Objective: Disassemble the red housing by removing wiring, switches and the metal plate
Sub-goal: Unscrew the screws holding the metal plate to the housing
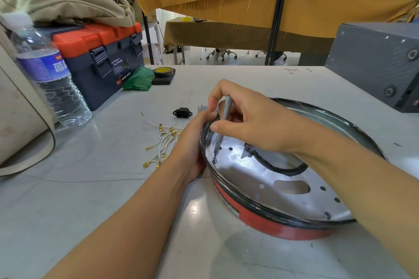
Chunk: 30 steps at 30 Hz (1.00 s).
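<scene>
The round red housing with a black rim lies on the grey table, right of centre. A shiny metal plate with holes sits inside it. My right hand grips a slim grey screwdriver, whose tip stands on a screw at the plate's left edge. My left hand clasps the housing's left rim from outside. A bundle of white wires with brass terminals lies loose on the table left of the housing. A black power socket rests beyond the wires.
A water bottle and a blue and orange toolbox stand at the back left, with a green bag and a tape roll beside them. A grey metal box stands at the back right.
</scene>
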### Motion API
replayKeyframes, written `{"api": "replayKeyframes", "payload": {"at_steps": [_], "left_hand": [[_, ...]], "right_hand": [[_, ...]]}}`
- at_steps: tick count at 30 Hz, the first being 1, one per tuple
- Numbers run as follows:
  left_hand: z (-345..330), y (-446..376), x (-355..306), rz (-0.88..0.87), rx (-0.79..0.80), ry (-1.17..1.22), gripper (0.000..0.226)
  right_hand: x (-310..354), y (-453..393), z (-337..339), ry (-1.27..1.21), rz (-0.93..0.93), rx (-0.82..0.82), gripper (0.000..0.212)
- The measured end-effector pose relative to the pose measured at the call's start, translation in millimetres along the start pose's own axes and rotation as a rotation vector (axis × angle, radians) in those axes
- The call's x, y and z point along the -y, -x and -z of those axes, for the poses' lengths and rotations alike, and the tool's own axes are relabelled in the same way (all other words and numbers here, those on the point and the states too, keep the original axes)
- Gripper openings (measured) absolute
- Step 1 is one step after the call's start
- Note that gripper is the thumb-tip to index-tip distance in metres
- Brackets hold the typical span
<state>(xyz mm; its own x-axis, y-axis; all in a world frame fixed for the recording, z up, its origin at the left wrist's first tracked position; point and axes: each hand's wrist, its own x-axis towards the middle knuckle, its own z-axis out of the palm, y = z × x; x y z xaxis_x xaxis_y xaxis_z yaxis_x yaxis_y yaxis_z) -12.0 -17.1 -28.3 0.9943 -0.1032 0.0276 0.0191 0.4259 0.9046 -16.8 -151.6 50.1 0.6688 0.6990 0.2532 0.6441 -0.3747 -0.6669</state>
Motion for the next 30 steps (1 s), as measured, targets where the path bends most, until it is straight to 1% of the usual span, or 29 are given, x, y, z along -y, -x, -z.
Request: {"api": "replayKeyframes", "payload": {"at_steps": [2, 6, 10, 14, 16, 17, 19, 20, 22, 25, 28, 30], "left_hand": [[0.8, -0.6, -0.1, -0.009, 0.002, 0.006, 0.051], [2.8, -1.1, -0.1, -0.015, -0.015, -0.005, 0.038], [2.9, -1.3, 0.9, -0.008, -0.055, -0.015, 0.030], [3.0, 0.6, 3.0, -0.072, -0.021, -0.011, 0.038], [2.5, 0.8, 1.8, -0.070, -0.030, -0.015, 0.029], [2.8, 0.1, 1.0, -0.065, -0.035, -0.022, 0.029], [3.2, -0.5, 0.7, -0.056, -0.004, -0.042, 0.041], [3.4, -0.7, 1.1, -0.045, 0.019, -0.036, 0.046], [2.9, 0.0, 1.6, -0.032, 0.042, -0.022, 0.048], [3.2, -1.1, 1.0, -0.031, 0.006, -0.006, 0.044], [3.7, -1.2, -0.3, -0.013, -0.055, -0.026, 0.031], [4.3, -1.5, 0.3, -0.013, -0.066, -0.050, 0.033]], "right_hand": [[0.6, 0.9, 0.4, -0.024, 0.000, 0.018, 0.017], [-1.6, 0.7, -1.0, -0.011, -0.020, -0.023, 0.015], [-0.3, 0.7, -1.1, -0.018, -0.014, -0.028, 0.011], [1.9, 1.0, -2.8, -0.064, -0.006, -0.077, 0.018], [1.2, 0.4, -3.1, -0.055, -0.009, -0.086, 0.015], [0.6, 0.1, -2.8, -0.058, -0.011, -0.077, 0.012], [-0.8, -0.1, -1.9, -0.053, -0.018, -0.053, 0.008], [-1.3, -0.2, -1.5, -0.046, -0.021, -0.043, 0.010], [-1.5, -0.3, -0.8, -0.039, -0.026, -0.027, 0.014], [-0.2, -0.5, -1.2, -0.056, -0.027, -0.012, 0.015], [0.9, 0.0, -1.9, -0.058, -0.026, 0.002, 0.010], [0.7, 0.5, -2.0, -0.055, -0.042, 0.006, 0.007]]}}
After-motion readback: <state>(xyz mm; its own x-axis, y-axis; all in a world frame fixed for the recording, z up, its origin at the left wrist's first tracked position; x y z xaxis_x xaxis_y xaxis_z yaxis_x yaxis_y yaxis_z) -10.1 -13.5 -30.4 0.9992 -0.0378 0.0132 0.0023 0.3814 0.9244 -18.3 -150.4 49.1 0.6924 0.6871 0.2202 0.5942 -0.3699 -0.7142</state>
